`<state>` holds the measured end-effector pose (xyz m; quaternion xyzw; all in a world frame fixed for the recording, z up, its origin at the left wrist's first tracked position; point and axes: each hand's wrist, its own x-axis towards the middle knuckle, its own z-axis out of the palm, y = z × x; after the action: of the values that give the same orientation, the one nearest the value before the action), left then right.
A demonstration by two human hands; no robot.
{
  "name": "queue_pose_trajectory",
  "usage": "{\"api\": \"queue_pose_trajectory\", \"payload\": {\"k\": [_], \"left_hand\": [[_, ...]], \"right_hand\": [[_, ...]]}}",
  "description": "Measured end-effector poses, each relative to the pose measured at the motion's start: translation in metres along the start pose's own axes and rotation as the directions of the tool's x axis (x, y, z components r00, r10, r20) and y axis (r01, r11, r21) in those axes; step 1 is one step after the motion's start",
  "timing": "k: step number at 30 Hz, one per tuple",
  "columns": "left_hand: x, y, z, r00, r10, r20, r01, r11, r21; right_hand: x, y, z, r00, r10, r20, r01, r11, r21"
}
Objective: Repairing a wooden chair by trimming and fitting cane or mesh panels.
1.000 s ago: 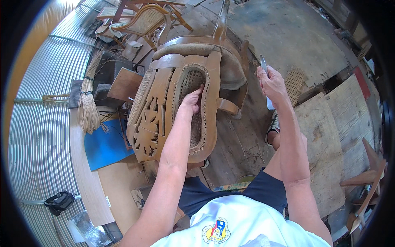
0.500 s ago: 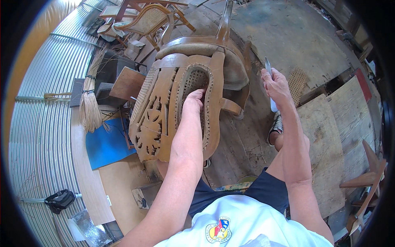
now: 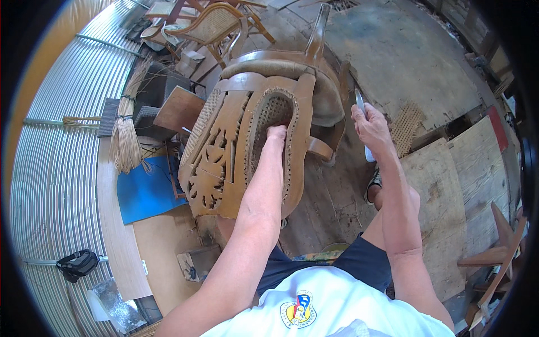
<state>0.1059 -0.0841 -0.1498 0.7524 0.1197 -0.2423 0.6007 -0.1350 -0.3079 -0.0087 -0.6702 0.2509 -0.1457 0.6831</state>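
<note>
A carved wooden chair (image 3: 227, 168) lies tipped over before me, its back toward me. In that back is an oval opening with woven cane (image 3: 268, 106) inside and a row of small holes along its rim. My left hand (image 3: 277, 133) reaches into the opening against its right side; its fingers are hidden there. To the right of the chair and apart from it, my right hand (image 3: 371, 129) is closed around a slim metal knife (image 3: 358, 99). One end of the knife sticks up past the fingers, and a pale end shows below the hand.
A scrap of woven cane (image 3: 406, 128) lies beyond my right hand. Plywood sheets (image 3: 432, 202) cover the floor at right, near wooden chair parts (image 3: 499, 253). At left are a cane bundle (image 3: 124, 140), a blue sheet (image 3: 147, 191) and a corrugated metal wall (image 3: 62, 185). More chairs (image 3: 216, 25) stand behind.
The view has shifted slightly. My left hand has moved a little right and down inside the opening, its fingers now out of sight. My right hand still grips the knife, slightly lower and tilted differently.
</note>
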Motion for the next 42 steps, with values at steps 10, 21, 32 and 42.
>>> {"api": "queue_pose_trajectory", "payload": {"k": [10, 21, 32, 42], "left_hand": [[-0.058, 0.069, -0.019, 0.844, 0.501, 0.191, -0.397, 0.345, 0.85], [-0.026, 0.086, -0.041, 0.876, 0.055, 0.479, -0.347, 0.762, 0.547], [-0.045, 0.082, -0.023, 0.934, 0.18, 0.309, -0.336, 0.741, 0.582], [-0.059, 0.06, -0.041, 0.806, 0.524, 0.274, -0.551, 0.497, 0.67]], "right_hand": [[0.001, -0.001, -0.024, 0.997, 0.014, -0.076, -0.009, 0.998, 0.07], [0.0, -0.014, -0.01, 0.999, 0.031, -0.036, -0.031, 1.0, 0.004], [-0.004, -0.013, 0.002, 0.999, 0.026, -0.035, -0.024, 0.999, 0.037], [-0.003, -0.012, 0.027, 0.988, 0.07, 0.137, -0.083, 0.993, 0.09]]}}
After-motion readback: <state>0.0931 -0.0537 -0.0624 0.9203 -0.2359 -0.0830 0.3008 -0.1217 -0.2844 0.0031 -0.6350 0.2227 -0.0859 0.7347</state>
